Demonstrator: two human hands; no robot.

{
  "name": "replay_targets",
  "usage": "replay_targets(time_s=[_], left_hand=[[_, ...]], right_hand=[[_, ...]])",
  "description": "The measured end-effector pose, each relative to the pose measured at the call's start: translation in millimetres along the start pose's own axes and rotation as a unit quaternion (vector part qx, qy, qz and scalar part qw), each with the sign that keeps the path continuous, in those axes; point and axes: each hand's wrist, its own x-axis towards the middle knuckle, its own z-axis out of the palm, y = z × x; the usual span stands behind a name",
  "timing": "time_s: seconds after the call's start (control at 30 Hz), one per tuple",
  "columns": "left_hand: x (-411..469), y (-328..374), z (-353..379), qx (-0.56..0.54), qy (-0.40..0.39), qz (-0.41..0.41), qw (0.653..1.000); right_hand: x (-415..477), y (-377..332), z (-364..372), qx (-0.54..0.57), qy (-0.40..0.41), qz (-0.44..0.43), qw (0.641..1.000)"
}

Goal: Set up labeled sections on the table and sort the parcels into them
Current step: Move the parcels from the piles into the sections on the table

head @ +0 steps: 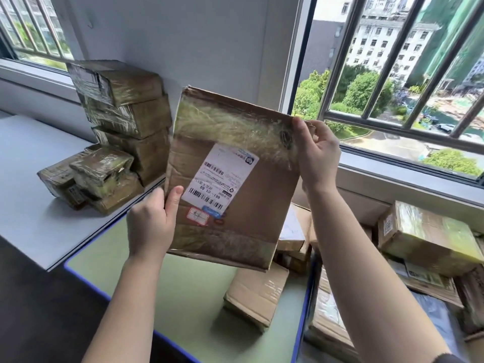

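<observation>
Parcel [248,200] gripped by left hand [150,224] and right hand [318,158], label [220,179] print unreadable, boxes [258,294] beneath half-hidden

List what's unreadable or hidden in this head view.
- Shipping label print on the held parcel: head view, too small and blurred.
- Left hand fingers: behind that parcel; only the thumb shows.
- Boxes on the green table: partly hidden by the parcel.
- Right-side parcel pile: cut off by frame edge.

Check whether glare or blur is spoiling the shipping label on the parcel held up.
Head view: daylight glares off the clear tape band on the flat brown cardboard parcel, above the white shipping label, not on it; same view, barcodes look sharp, but the small print is too soft to read; the barred window leans, likely wide-angle distortion.
</observation>
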Motion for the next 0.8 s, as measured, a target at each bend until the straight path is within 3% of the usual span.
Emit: replay_targets(time_s=[0.2, 0.5, 0.63, 0.8], left_hand=[[13.5, 1.4, -9.2, 0.029, 0.028, 0.020, 0.999], [45.8, 16.7, -19.2, 0.043, 0.077, -0.051, 0.995], [53.9, 25.0, -13.1, 0.008, 0.052, -0.080, 0.995], [47.6, 31.3, -1.0, -0.102, -0.013, -0.058, 0.993]], right_hand=[[-6.4, 6.9, 10.7, 0.111, -0.100, 0.053, 0.987], [-72.3, 26.0, -1.0, -0.009, -0.228, 0.039, 0.973], [-75.6, 26.8, -10.2, -0.069, -0.188, 0.028, 0.979], [-59.7, 22.4, -28.0, -0.116, -0.127, 0.014, 0.985]])
